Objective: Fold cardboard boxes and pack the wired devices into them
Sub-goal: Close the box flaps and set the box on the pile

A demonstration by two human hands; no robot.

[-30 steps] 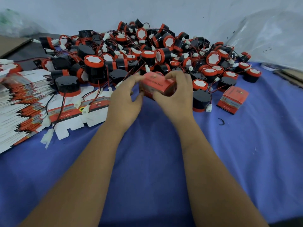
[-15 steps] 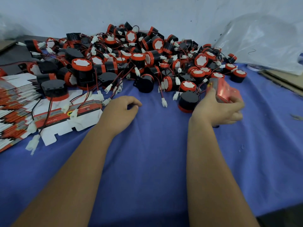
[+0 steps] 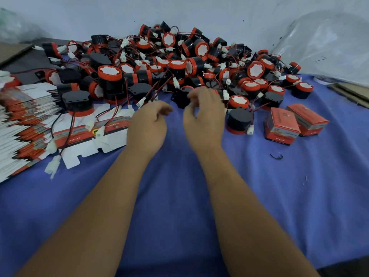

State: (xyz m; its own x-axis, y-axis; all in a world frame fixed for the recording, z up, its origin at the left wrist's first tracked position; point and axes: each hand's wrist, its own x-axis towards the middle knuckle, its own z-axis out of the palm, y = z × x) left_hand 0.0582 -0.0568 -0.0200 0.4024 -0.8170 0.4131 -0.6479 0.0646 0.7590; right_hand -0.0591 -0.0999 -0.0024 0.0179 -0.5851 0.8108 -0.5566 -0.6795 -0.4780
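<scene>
A big pile of black-and-red wired devices (image 3: 179,62) with white plugs fills the back of the blue table. My left hand (image 3: 148,124) hovers at the pile's front edge, fingers loosely curled, holding nothing. Beside it, my right hand (image 3: 203,114) has its fingers loosely bent just in front of a black device (image 3: 179,99), with nothing in its grip. Two closed red boxes (image 3: 281,122) (image 3: 307,116) stand side by side on the right. A flat unfolded box blank (image 3: 89,136) lies left of my left hand, with wires across it.
A fanned stack of flat box blanks (image 3: 24,120) covers the left edge. One lone black device (image 3: 238,119) sits between my right hand and the boxes. Clear plastic sheeting (image 3: 329,43) and cardboard (image 3: 351,92) lie at the back right. Blue cloth (image 3: 179,196) spreads under my forearms.
My right hand carried the closed red box to the right, set it down beside the other box, and came back to the middle empty. My left hand let go of the box and stayed near the pile.
</scene>
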